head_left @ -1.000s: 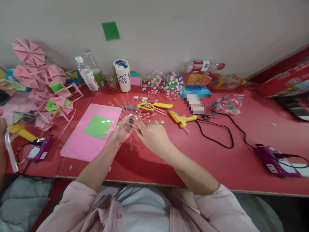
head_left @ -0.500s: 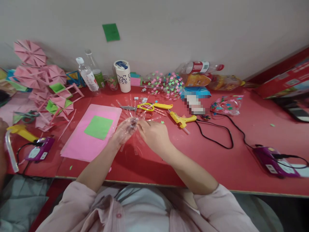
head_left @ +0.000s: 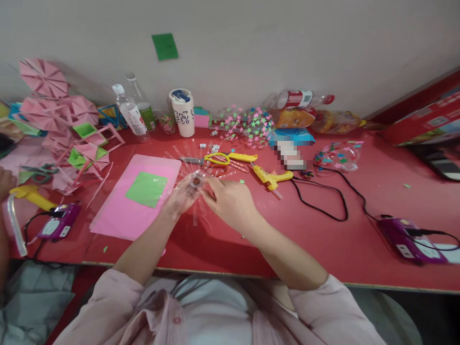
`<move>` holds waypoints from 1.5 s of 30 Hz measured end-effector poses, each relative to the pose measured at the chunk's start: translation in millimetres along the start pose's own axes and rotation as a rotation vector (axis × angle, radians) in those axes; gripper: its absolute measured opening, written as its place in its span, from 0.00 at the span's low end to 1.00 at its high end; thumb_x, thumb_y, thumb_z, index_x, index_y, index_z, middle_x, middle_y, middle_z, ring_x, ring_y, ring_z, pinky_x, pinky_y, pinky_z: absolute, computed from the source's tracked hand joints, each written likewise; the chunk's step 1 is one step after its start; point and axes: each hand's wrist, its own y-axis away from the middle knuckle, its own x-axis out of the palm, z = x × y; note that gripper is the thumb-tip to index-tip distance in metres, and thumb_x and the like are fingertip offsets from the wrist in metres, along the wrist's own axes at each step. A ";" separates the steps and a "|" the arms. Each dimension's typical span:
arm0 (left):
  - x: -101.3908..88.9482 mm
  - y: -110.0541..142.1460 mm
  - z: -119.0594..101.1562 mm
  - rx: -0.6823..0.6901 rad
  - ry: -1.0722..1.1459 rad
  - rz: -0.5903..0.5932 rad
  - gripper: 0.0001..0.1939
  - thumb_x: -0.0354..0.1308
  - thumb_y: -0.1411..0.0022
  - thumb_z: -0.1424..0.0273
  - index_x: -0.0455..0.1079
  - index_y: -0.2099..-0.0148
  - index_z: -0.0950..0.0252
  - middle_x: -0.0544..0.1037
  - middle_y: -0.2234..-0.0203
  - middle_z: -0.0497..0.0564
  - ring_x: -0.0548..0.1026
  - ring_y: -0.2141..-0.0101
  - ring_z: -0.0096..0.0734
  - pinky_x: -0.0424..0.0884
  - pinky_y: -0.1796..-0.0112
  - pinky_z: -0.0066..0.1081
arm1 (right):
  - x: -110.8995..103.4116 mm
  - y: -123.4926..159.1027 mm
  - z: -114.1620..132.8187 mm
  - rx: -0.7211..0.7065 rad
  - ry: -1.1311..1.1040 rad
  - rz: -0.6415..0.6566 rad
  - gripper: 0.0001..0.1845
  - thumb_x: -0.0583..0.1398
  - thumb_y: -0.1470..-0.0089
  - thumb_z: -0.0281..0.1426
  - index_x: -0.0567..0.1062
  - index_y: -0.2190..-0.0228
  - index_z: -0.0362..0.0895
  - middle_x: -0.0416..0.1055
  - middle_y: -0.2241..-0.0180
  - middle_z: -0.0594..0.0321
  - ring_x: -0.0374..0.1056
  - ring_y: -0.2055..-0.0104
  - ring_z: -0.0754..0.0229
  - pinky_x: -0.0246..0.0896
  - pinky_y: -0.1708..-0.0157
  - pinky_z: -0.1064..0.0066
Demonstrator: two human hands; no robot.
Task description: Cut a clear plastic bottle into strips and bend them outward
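Observation:
Between my hands is a clear plastic bottle top [head_left: 196,180] cut into thin strips that fan out all round, with its ringed neck facing up. My left hand [head_left: 182,195] is closed round it from the left, seen partly through the clear strips. Close to the neck's right side, my right hand [head_left: 230,197] has thumb and forefinger pinched together on the bottle top's edge. Just beyond the strips lie yellow-handled scissors [head_left: 217,159]. A yellow glue gun [head_left: 269,178] lies to the right of my right hand.
Pink sheets [head_left: 118,211] with a green square [head_left: 146,189] lie left of my hands. Behind stand a white cup [head_left: 184,115], bottles [head_left: 131,115] and star-covered clear balls [head_left: 257,127]. Cords run right to a purple power strip [head_left: 409,239]. A co-worker's hand [head_left: 6,182] shows far left.
The bottle top has tilted and turned slightly in my hands, so its neck opening faces me more. My right fingers have shifted slightly down along its edge.

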 end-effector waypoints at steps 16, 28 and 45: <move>-5.7 -2.4 1.2 0.036 -0.023 -0.034 0.04 0.65 0.46 0.72 0.75 0.66 0.66 0.80 0.72 0.46 0.77 0.72 0.21 0.71 0.70 0.20 | 4.4 2.1 0.2 -0.018 -0.035 -0.134 0.15 0.55 0.36 0.36 0.78 0.58 0.41 0.77 0.78 0.61 0.70 0.75 0.60 0.43 0.75 0.69; -4.6 -0.7 0.3 0.055 -0.027 0.018 0.05 0.65 0.47 0.73 0.76 0.65 0.67 0.80 0.72 0.48 0.77 0.71 0.22 0.71 0.69 0.21 | 4.2 4.5 0.1 -0.041 -0.048 -0.156 0.15 0.54 0.35 0.35 0.78 0.63 0.40 0.77 0.77 0.61 0.68 0.76 0.62 0.43 0.75 0.69; -9.2 -5.0 -4.9 0.080 -0.068 0.039 0.09 0.67 0.47 0.68 0.75 0.65 0.67 0.78 0.74 0.48 0.73 0.75 0.22 0.67 0.73 0.22 | -15.4 15.8 2.1 -0.089 -0.122 -0.282 0.13 0.55 0.36 0.33 0.77 0.61 0.41 0.74 0.80 0.63 0.69 0.77 0.61 0.49 0.75 0.70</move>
